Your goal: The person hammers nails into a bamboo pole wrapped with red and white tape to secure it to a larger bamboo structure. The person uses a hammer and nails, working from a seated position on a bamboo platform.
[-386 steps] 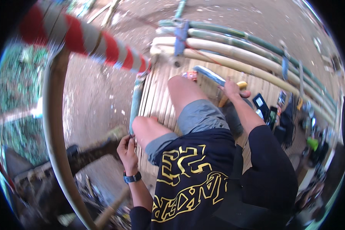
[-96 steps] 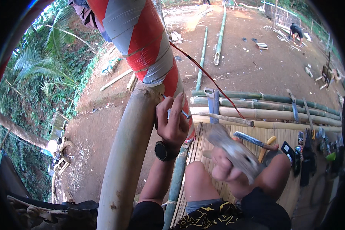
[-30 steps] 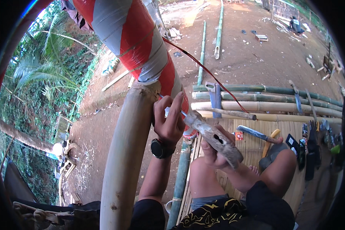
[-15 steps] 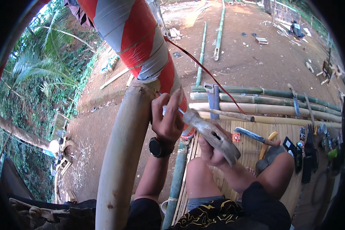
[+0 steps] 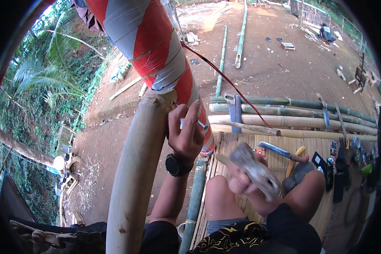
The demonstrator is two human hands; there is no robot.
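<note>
My left hand (image 5: 185, 133) pinches a long nail (image 5: 202, 125), its head sticking out to the right of my fingers. The nail's other end meets the upper part of a thick, pale bamboo pole (image 5: 137, 169), just below where that pole butts against a post (image 5: 156, 46) wrapped in red and grey bands. My right hand (image 5: 241, 180) is closed round a claw hammer (image 5: 254, 169), slightly blurred. The hammer's head hangs below and to the right of the nail, apart from it, over my lap.
Several bamboo poles (image 5: 300, 122) edge the slatted bamboo platform (image 5: 326, 146). On them rests a saw (image 5: 235, 112). A blue-bladed knife (image 5: 279, 150) and a yellow-handled tool (image 5: 295, 161) lie near my knee. A red-and-black cable (image 5: 224, 75) runs from the post. Far right, a person (image 5: 326, 33) is on the ground.
My right hand has drawn the hammer away from the nail head, down and to the right. My left hand keeps its pinch on the nail in nearly the same place.
</note>
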